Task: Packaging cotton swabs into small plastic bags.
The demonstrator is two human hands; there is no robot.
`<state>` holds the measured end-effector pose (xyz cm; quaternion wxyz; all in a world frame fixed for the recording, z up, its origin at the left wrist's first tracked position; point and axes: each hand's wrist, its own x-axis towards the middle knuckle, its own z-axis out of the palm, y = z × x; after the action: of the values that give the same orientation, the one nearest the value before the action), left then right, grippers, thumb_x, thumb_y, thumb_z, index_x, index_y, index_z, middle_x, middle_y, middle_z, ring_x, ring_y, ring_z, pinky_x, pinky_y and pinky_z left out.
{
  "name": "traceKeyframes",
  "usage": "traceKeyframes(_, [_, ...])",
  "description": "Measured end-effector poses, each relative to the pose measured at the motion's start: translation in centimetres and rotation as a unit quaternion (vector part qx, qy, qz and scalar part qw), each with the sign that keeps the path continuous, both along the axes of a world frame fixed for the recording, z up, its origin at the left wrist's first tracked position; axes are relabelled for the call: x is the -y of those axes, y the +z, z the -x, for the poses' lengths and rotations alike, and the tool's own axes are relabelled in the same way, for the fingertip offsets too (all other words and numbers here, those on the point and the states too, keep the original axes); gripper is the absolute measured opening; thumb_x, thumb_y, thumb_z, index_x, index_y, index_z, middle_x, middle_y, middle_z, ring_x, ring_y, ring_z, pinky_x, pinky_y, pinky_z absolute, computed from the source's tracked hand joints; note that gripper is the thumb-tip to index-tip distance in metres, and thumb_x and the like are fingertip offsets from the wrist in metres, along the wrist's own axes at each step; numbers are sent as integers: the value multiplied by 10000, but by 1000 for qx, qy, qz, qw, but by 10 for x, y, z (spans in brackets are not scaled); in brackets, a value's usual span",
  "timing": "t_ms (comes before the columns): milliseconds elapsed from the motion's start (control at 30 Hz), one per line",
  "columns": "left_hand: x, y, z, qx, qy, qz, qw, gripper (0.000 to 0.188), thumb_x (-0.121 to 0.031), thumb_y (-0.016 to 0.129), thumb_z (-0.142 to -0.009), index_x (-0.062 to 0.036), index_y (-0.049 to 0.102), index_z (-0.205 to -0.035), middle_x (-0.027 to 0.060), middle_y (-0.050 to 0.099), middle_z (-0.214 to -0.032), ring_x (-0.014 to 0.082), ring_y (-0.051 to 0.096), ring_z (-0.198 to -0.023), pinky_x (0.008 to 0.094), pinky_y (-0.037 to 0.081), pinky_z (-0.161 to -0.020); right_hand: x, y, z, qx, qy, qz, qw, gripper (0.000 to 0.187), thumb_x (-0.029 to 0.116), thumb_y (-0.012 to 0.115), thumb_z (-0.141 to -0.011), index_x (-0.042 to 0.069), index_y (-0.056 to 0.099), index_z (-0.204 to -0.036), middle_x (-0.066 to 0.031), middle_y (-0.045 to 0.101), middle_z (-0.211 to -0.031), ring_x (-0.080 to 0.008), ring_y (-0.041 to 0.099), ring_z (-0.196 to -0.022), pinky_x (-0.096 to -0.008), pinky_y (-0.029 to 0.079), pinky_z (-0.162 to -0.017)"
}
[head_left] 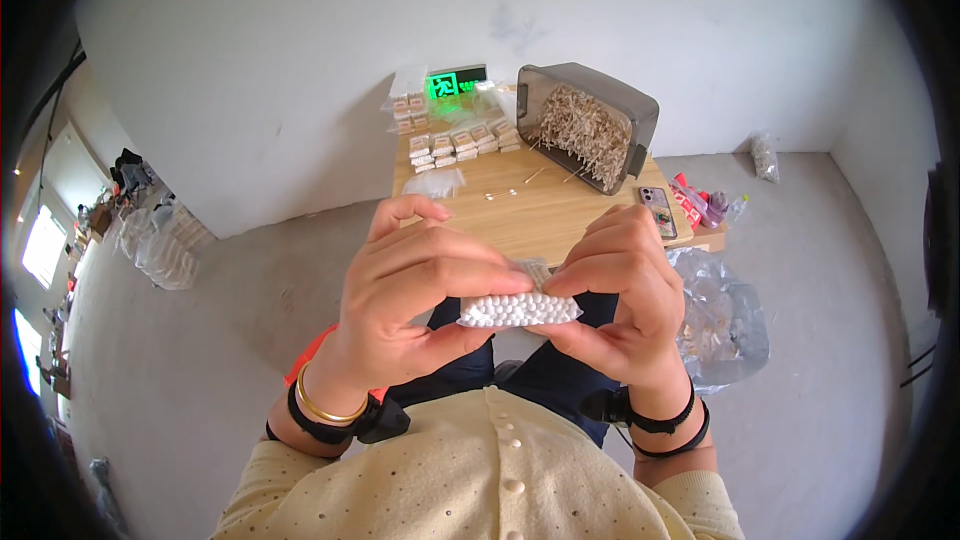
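Observation:
Between my two hands, in front of my lap, is a clear plastic pack of cotton swabs with its many white tips facing me. My left hand pinches its left end, thumb below and fingers above, the index finger raised off it. At the other end my right hand grips the pack the same way, its fingers curled over the top edge. Part of the clear wrapper shows above the tips; the fingers hide the rest of the pack.
Beyond my hands stands a wooden table. On it are rows of packed swabs, a lit green sign, a tipped grey bin full of loose swabs and a phone. A large clear plastic bag rests on the floor at right.

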<state>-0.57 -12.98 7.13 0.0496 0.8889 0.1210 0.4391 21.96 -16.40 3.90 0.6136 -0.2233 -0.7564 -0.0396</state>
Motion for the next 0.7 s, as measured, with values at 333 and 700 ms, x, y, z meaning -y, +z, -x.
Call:
traceKeyframes(333, [-4,-7,18,51,1,18,999,201,-213,835,-820,-125,733,-970,4,769,-941,137,700,-882,407,399,-987,-1,6,19,22,-6,10,1000,329,175,900,-699,89,709,-953,-40,631,-885,-233,558,-779,-351,410,-717])
traceKeyframes(700, [-30,-19,32,77,-86,135,984,214,-155,840,-782,-152,710,-952,-32,763,-918,133,714,-882,385,402,-999,-17,20,29,74,76,103,989,315,154,868,-747,82,727,-1019,-52,645,-914,-241,567,-837,-342,430,-745])
